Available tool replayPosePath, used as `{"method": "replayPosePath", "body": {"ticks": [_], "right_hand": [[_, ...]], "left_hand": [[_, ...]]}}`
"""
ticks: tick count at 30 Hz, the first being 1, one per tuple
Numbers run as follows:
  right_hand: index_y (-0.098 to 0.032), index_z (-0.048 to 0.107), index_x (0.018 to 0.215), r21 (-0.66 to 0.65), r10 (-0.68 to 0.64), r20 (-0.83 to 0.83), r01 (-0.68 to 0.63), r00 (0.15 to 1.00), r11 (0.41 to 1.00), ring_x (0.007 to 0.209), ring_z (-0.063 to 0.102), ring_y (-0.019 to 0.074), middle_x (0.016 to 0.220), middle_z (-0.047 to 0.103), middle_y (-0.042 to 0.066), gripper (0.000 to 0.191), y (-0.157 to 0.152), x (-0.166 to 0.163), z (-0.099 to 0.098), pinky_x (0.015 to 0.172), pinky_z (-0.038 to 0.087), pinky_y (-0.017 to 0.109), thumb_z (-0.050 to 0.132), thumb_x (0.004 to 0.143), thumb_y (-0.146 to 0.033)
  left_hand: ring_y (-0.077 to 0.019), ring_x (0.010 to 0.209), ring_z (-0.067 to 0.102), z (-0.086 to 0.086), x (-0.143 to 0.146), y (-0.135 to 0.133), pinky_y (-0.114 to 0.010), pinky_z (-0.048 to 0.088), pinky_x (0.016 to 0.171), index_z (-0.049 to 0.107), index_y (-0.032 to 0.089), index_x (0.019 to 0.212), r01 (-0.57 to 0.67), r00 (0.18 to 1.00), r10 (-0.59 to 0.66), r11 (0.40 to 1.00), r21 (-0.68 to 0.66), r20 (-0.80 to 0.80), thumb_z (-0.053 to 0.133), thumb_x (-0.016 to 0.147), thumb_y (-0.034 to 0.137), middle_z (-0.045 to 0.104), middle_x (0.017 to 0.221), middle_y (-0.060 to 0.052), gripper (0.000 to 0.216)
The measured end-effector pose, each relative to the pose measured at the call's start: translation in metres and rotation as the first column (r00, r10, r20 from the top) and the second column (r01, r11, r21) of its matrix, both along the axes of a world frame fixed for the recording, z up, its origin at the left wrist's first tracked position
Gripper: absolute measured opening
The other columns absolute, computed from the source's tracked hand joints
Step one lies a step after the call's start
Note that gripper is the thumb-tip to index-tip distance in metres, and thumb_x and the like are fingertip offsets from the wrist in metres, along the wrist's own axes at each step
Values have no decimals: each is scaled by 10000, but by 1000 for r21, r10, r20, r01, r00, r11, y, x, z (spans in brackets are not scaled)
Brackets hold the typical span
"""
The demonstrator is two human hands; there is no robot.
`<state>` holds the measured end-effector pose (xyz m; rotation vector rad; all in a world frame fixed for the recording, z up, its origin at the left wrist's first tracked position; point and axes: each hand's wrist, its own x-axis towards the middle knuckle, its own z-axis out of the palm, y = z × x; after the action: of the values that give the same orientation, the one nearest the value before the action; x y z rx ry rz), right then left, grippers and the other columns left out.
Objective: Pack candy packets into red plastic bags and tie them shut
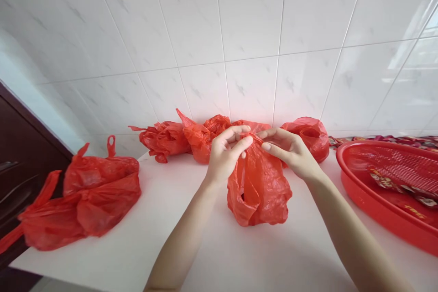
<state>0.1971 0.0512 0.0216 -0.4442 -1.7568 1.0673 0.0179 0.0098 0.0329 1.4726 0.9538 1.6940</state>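
A red plastic bag (263, 187) stands in the middle of the white table, its top gathered between my two hands. My left hand (227, 150) pinches the gathered neck from the left, thumb and fingers closed on the plastic. From the right, my right hand (287, 148) grips the same neck between thumb and fingers. The bag's lower part hangs down, crumpled, with folds and a small dark gap on its left side. What is inside the bag cannot be made out.
Along the tiled wall (253, 13) sit several more red bags (167, 139). Other red bags (102, 196) lie at the left table edge. To the right, a red plastic basket (372, 219) holds a few printed packets (386, 180). The white table (164, 200) carries everything. A dark door (20, 159) stands at left.
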Motion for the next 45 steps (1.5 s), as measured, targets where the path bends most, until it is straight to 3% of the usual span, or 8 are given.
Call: {"method": "replayPosePath", "body": {"ticks": [8,11,15,20,27,33,37,45], "right_hand": [[-234,645,1276,90,-262,255,247,931,965,1248,609,365,1321,672,132,621,-20,-10,-8,1007,520,535,825,753,-515],[-217,672,1210,70,-210,289,198,934,978,1112,666,340,1201,710,119,488,-22,-26,-18,914,551,499,767,819,-493],[-202,735,961,-109,-28,75,36,997,993,886,701,250,925,739,67,352,-13,-34,-23,799,562,392,593,949,-524],[-233,747,805,-365,-44,-355,-95,934,926,1000,704,262,986,763,64,326,10,-12,-16,909,553,396,697,875,-548],[-275,658,722,-352,21,-565,-264,825,898,848,689,186,798,680,-15,271,23,12,-6,955,549,380,681,907,-471],[-242,622,694,-406,19,-564,-297,826,864,632,606,144,684,618,-28,290,18,8,-5,749,576,340,655,927,-412],[-218,624,710,-511,-5,-433,-241,902,825,412,363,82,561,540,-54,273,16,5,-5,475,429,259,694,877,-422],[-225,527,759,-409,8,-96,-47,995,911,393,257,69,490,509,-66,334,-10,-13,-8,408,226,243,642,901,-504]], "left_hand": [[-74,594,544,7,-1,1,-206,487,580,760,195,886,-40,988,32,998,51,152,835,718,292,621,697,31,209],[-73,589,561,6,-3,-1,-217,497,597,758,193,897,-38,987,29,998,56,159,820,731,276,641,726,27,196],[-98,635,618,10,-16,-6,-251,537,663,754,206,955,-20,993,13,998,55,119,803,736,284,706,814,-1,237],[-159,813,695,18,-47,-12,-324,573,823,738,224,1039,-187,982,187,974,131,9,821,678,216,752,1097,-53,371],[-236,1013,721,17,-72,-1,-379,564,942,719,198,1013,-410,908,419,884,225,6,796,651,172,772,978,-44,372],[-238,951,733,14,-72,-3,-418,557,972,725,186,1067,-353,891,397,911,213,-223,748,742,198,775,881,-39,326],[-234,983,732,13,-65,-6,-423,505,1058,740,194,1105,-252,895,335,925,286,-295,764,769,179,783,886,-42,337],[-237,1029,730,8,-36,-13,-375,580,939,725,240,1160,79,952,-15,977,199,-304,785,785,159,770,1036,-65,389]]}}
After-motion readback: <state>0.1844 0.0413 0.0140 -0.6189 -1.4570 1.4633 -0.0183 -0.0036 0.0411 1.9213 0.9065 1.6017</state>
